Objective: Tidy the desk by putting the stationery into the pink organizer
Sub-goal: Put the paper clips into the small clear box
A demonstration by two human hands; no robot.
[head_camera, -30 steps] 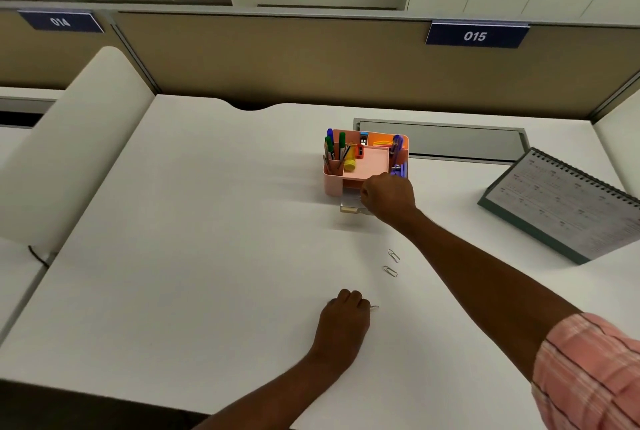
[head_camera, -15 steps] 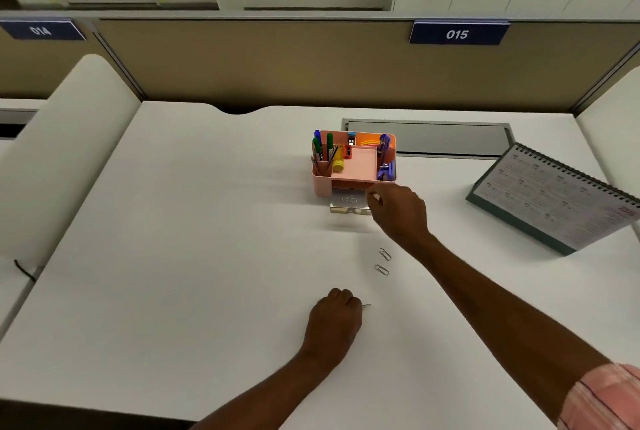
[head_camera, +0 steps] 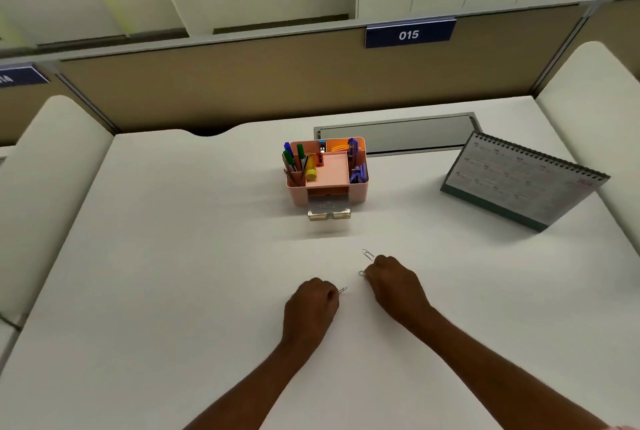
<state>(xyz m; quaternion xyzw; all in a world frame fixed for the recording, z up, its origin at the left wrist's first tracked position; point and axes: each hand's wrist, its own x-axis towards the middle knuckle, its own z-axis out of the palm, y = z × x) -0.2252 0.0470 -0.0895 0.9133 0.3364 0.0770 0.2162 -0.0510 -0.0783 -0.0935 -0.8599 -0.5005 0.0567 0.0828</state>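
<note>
- Since the earlier frame the right hand (head_camera: 398, 285) had drawn back from the organizer's drawer and come down to the loose clips, close beside the left hand (head_camera: 311, 305), which had stayed in its place on the desk (head_camera: 173, 256).
- The left hand rested knuckles-up with its fingers curled, pinching the near paper clip (head_camera: 343, 290); one end of the clip poked out at its fingertips.
- The right hand's fingers were curled too, their tips closed on the middle paper clip (head_camera: 362, 273), of which only a loop showed.
- The far paper clip (head_camera: 367, 254) lay flat on the desk just beyond the right hand's knuckles, untouched.
- The pink organizer (head_camera: 360, 187) stood farther back on the desk, well apart from both hands, with its clear drawer (head_camera: 329, 211) pulled out at the front.
- Pens (head_camera: 294, 159) stood upright in its left compartment, and purple items (head_camera: 356, 166) filled the right one.
- A desk calendar (head_camera: 523, 180) leaned at the right; a sign reading 015 (head_camera: 409, 34) hung on the partition.
</note>
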